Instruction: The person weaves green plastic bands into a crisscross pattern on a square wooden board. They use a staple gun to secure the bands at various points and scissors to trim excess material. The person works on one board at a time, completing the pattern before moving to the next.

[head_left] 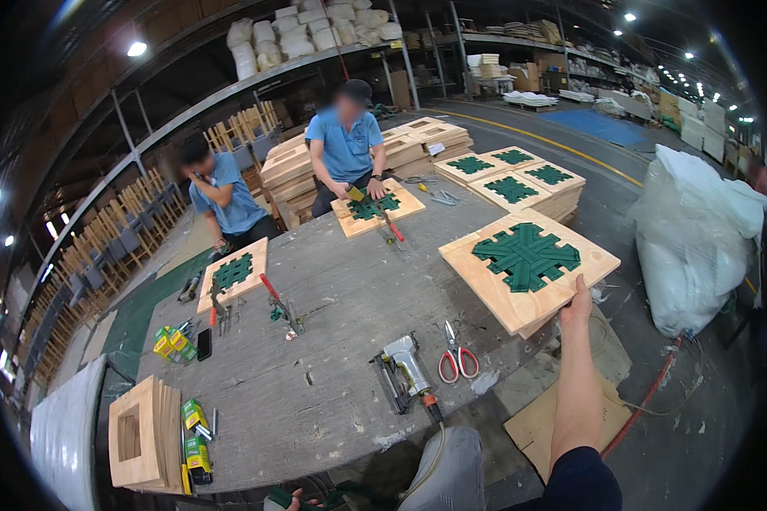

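Observation:
At the right edge of the table, my right hand (578, 302) grips the near edge of a square plywood panel (469, 262). Dark green webbing straps (527, 257) cross over the panel's middle, their ends spread on the wood. Another wooden layer shows under its near corner; what bears it is mostly hidden. My left hand (295, 501) is low at the bottom edge, only partly in view, its fingers closed around green webbing (337, 496). Nearest on the table lie a pneumatic staple gun (407, 370) with its hose and red-handled scissors (458, 362).
Two co-workers (346, 140) (228, 192) in blue shirts handle similar panels across the table (332, 315). Finished-looking webbed panels (513, 189) are stacked at the far right. Bare wooden frames (136, 434) and staple boxes (196, 439) stand at near left. A plastic-wrapped white bundle (694, 238) stands right.

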`<state>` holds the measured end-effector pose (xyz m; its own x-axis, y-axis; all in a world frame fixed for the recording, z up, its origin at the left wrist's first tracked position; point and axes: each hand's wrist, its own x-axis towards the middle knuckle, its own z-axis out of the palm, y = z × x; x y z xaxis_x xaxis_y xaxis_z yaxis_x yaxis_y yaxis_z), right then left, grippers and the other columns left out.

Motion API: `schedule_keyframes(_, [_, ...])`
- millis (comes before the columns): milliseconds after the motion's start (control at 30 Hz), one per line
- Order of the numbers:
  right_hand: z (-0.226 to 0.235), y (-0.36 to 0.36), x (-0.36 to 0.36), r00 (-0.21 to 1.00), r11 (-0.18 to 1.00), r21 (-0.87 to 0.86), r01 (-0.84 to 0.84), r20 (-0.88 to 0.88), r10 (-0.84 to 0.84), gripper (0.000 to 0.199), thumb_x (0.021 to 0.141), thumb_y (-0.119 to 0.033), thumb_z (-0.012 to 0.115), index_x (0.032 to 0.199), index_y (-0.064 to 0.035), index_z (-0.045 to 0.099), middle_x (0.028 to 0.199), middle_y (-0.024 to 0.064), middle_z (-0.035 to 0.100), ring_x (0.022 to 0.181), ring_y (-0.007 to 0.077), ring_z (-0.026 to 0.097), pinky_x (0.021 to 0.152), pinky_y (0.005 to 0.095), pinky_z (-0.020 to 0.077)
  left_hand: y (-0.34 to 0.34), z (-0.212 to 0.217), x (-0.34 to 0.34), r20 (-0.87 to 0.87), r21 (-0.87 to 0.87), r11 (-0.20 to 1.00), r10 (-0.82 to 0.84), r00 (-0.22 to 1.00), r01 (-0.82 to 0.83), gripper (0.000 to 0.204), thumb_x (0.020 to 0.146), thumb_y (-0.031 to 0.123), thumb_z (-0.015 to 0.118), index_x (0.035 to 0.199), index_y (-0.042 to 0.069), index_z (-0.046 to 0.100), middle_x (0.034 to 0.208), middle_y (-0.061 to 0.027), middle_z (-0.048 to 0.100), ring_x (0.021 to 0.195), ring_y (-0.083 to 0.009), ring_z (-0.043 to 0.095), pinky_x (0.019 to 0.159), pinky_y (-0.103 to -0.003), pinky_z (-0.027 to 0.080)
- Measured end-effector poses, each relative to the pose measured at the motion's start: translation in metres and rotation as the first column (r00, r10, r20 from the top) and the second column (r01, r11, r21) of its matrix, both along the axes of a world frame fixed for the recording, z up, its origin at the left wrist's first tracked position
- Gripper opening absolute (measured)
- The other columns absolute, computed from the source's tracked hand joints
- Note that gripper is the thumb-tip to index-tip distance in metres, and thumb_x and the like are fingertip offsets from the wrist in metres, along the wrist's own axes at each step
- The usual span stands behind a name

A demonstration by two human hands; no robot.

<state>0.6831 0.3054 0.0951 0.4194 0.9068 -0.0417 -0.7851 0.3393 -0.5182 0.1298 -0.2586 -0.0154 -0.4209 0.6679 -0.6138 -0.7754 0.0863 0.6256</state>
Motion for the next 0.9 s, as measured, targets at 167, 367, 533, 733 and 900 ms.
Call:
schedule_keyframes(167, [-0.020,0.058,-0.004,0.980,0.968,-0.168,0.188,0.095,-0.174,0.052,0.105,-0.018,0.062,0.151,-0.0036,0.042,0.141,0.0131,0.058,0.123,0.0312,0.062,0.101,0.0462,0.0532,-0.002,0.010,0.012,-0.096,-0.051,0.998,-0.031,0.995,0.026,0.039,0.107,0.025,0.057,0.143,0.011,0.056,0.119,-0.0161,0.067,0.106,-0.0329,0.065,0.097,-0.050,0.055])
schedule_keyframes(367, [-0.054,0.084,0.040,0.644,0.690,-0.426,0.586,0.761,-0.077,0.059,0.100,-0.044,0.062,0.131,0.0065,0.064,0.131,0.0251,0.067,0.120,0.0390,0.065,0.102,0.0473,0.0504,0.021,0.033,0.017,-0.161,-0.043,0.997,-0.068,0.985,0.062,0.044,0.104,0.013,0.062,0.147,0.014,0.053,0.123,-0.0152,0.066,0.112,-0.0343,0.064,0.099,-0.050,0.054])
schedule_keyframes(533, [-0.035,0.072,0.056,-0.661,0.739,-0.131,0.661,0.364,0.656,0.050,0.104,-0.047,0.050,0.143,-0.0181,0.061,0.124,0.0240,0.070,0.106,0.0390,0.070,0.088,0.0552,0.0541,0.004,0.007,0.018,-0.299,-0.092,0.995,-0.060,0.953,0.034,0.047,0.108,0.037,0.057,0.143,0.006,0.056,0.116,-0.0094,0.068,0.109,-0.0258,0.067,0.089,-0.043,0.057])
schedule_keyframes(733, [-0.082,-0.057,-0.055,0.113,1.000,-0.029,-0.002,0.993,0.029,0.041,0.105,-0.021,0.059,0.142,-0.0017,0.059,0.108,0.0091,0.064,0.093,0.0175,0.060,0.087,0.0312,0.0503,0.036,0.049,0.040,-0.502,-0.311,0.899,-0.431,0.750,0.308,0.044,0.110,0.041,0.051,0.143,0.014,0.062,0.127,-0.0061,0.067,0.113,-0.0175,0.061,0.100,-0.034,0.049])
schedule_keyframes(900, [-0.055,-0.274,-0.295,-0.197,0.420,-0.289,-0.860,0.948,0.248,0.052,0.083,-0.012,0.079,0.132,-0.0055,0.063,0.132,0.0107,0.063,0.126,0.0212,0.057,0.099,0.0352,0.0464,0.056,0.074,0.052,-0.912,-0.222,0.859,-0.351,0.214,0.462,0.045,0.109,0.036,0.049,0.147,0.013,0.057,0.162,-0.0168,0.035,0.152,-0.0338,0.029,0.123,-0.046,0.024])
